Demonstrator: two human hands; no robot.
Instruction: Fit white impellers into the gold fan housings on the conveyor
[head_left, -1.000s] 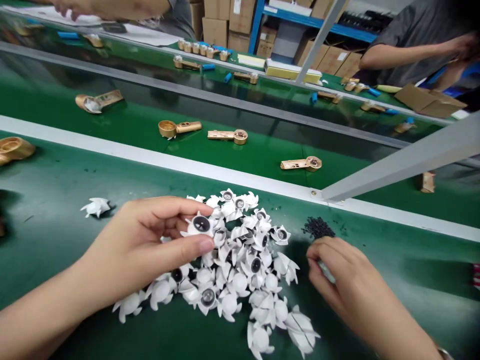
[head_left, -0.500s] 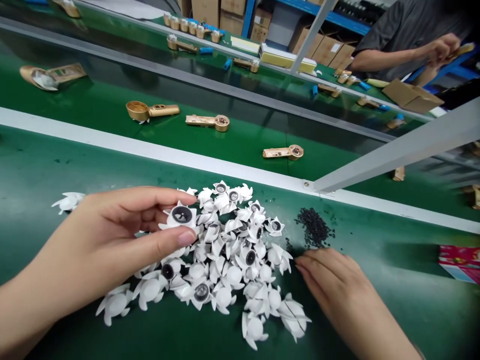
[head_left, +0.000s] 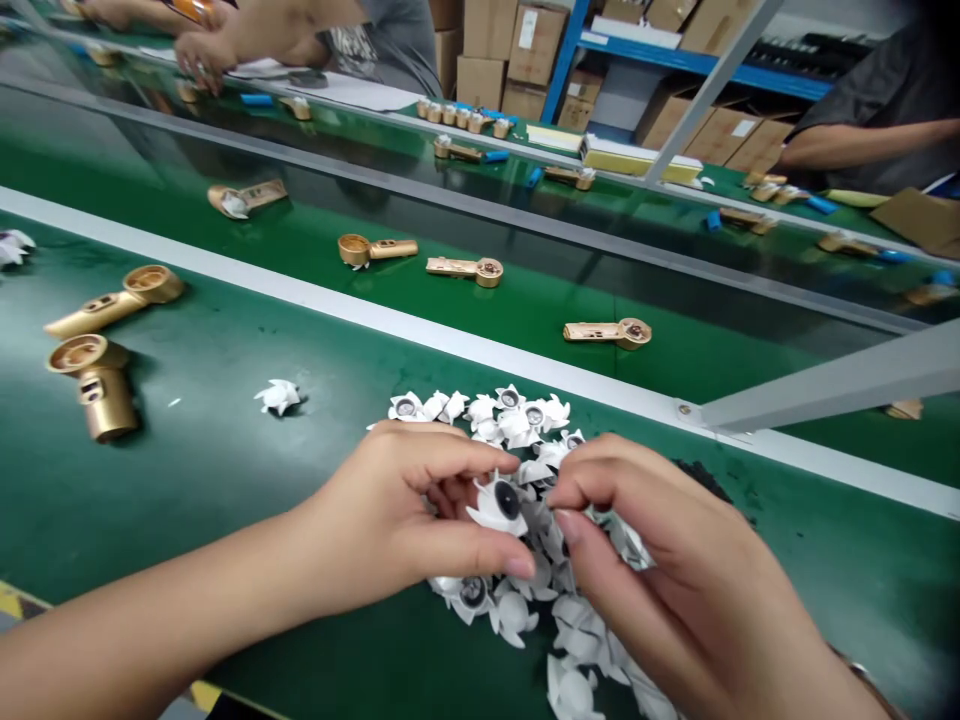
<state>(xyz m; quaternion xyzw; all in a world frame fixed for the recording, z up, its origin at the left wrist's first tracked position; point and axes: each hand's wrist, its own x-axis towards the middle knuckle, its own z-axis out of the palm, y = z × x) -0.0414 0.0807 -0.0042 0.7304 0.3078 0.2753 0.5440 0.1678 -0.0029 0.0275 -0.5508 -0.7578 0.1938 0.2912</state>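
Note:
My left hand grips a small white fan blade between thumb and fingers, its dark round hub turned to the right. Close beside it, my right hand is closed in a pinch pointing at that hub; anything between its fingertips is too small to make out. A whitish piece shows under the right fingers, and I cannot tell whether they hold it. Below both hands spreads a heap of white fan blades, some showing dark hubs. Small black parts lie partly hidden behind my right hand.
Two gold handheld-fan housings and a single white blade lie to the left. Beyond a white rail, more gold housings sit on a green belt. A slanted metal post stands right. Co-workers' arms appear across.
My right hand has come from beside the black parts over to the fan blade in my left hand. The view has swung left, bringing the two gold housings into sight.

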